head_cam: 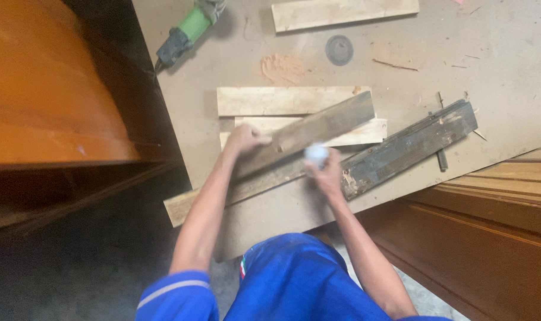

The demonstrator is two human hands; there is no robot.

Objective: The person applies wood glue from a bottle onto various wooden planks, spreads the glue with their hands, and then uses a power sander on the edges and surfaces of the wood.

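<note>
My left hand (245, 139) presses on the near end of a dark weathered plank (318, 128) that lies slanted across two pale planks (288, 101). My right hand (327, 172) grips a small white object (316, 154), perhaps a bottle, held over the plank's lower edge. A longer dark, worn plank (410, 145) lies to the right of that hand, and another long board (187, 205) runs beneath toward the lower left.
All of this rests on a large dusty board (461, 65) serving as a worktop. A green angle grinder (184, 35) lies at the top left, a pale plank (342, 12) at the top, a dark round disc (339, 50) nearby. Orange-brown wooden furniture (50, 101) flanks both sides.
</note>
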